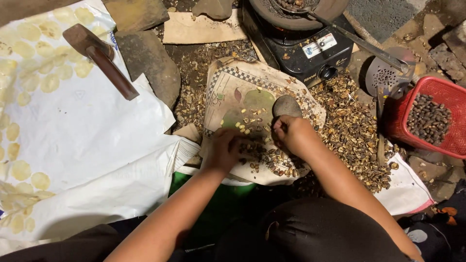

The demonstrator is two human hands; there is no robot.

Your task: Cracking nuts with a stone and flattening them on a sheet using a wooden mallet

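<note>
My right hand (290, 133) grips a rounded grey stone (286, 105) over a patterned cloth (233, 87) spread on the ground. Brown nuts and shell bits (274, 162) lie scattered on the cloth under both hands. My left hand (224, 148) rests on the cloth beside the nuts, fingers curled down among them; whether it holds any I cannot tell. A few pale shelled kernels (241, 127) lie just beyond the left hand.
A black gas stove (310, 51) with a dark pan (296, 9) stands behind. A red basket (449, 97) of dark nuts sits right, by a perforated metal ladle (383, 75). A white printed sack (73, 131), a wooden mallet (104, 60) and rocks (148, 60) lie left.
</note>
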